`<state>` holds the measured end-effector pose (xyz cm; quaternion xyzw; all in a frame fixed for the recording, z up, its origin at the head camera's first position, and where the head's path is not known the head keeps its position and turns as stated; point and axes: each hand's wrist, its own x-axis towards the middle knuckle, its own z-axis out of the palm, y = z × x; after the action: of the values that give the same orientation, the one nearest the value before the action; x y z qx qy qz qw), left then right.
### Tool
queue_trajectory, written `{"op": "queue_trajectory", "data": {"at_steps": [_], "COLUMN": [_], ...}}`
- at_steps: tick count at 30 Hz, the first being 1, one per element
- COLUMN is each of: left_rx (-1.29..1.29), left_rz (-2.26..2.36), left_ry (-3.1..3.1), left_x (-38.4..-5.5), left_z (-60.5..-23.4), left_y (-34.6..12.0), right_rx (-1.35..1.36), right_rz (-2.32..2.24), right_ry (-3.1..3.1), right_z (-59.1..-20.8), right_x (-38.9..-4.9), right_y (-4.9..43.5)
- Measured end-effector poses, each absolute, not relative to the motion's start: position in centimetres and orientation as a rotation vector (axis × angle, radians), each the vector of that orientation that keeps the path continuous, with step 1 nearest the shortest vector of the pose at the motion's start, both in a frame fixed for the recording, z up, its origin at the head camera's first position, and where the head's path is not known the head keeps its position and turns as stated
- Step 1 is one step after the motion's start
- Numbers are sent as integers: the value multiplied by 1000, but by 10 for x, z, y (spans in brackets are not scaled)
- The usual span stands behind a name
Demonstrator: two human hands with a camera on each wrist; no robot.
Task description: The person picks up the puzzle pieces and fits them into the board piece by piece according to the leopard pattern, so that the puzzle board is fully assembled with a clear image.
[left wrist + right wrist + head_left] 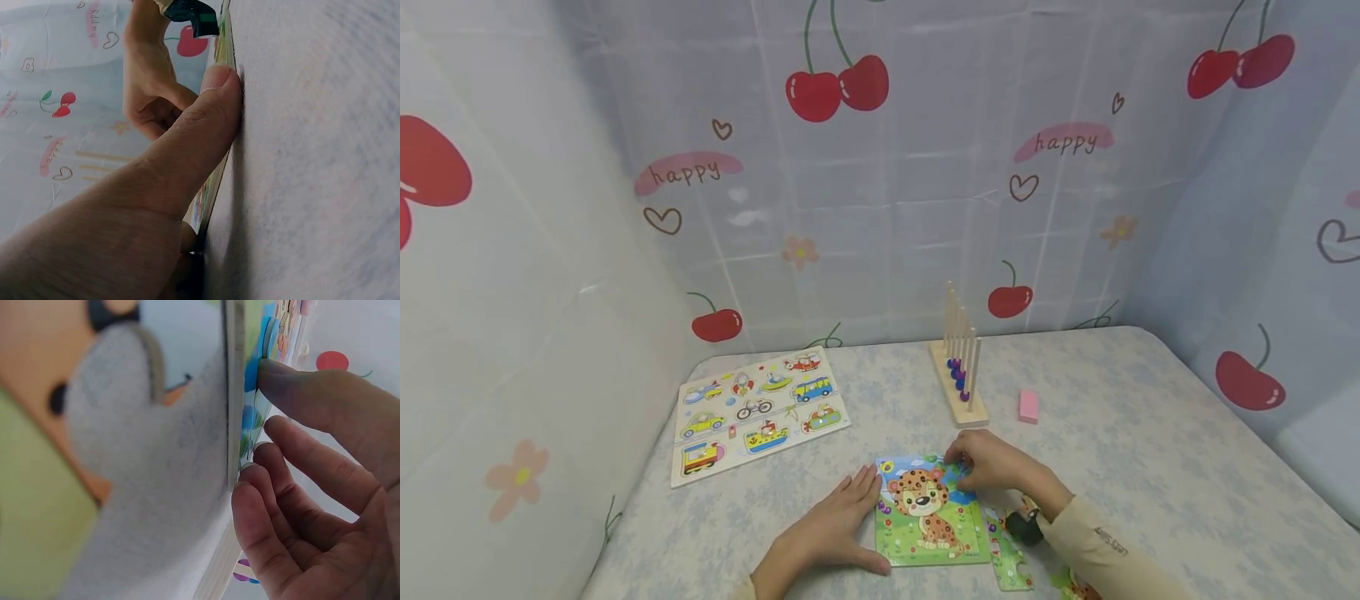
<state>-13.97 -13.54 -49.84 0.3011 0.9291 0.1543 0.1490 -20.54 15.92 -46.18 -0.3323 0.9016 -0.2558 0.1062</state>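
Observation:
A jigsaw puzzle with a spotted leopard cub lies flat on the table. My left hand rests along its left side, fingers extended and thumb at the lower left corner. In the left wrist view the thumb lies straight against the puzzle's edge. At the upper right corner, my right hand has bent fingers and pinches a blue-and-green puzzle piece, set at the board's surface. Right of the puzzle lies a loose green piece; another piece is partly hidden by the right sleeve.
A vehicle peg puzzle board lies at the back left. Behind the jigsaw stands a wooden rack of upright rods with blue and purple beads. A pink block sits right of it. Cherry-patterned curtains surround the table.

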Motion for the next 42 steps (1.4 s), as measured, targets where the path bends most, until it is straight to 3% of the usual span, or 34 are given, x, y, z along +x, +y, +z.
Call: {"op": "queue_trajectory", "data": {"at_steps": [15,42], "left_rx": [869,874], "left_rz": [434,410], "left_ry": [2680,2683], "left_x": [-139,-138], "left_z": [-496,-495], "left_y": [-135,-136], "right_rx": [-902,-697], "right_rz": [-752,-869], "right_ry": [2679,2474], "right_z": [-460,-460], "right_x": [-201,-151], "right_y": [163,229]}}
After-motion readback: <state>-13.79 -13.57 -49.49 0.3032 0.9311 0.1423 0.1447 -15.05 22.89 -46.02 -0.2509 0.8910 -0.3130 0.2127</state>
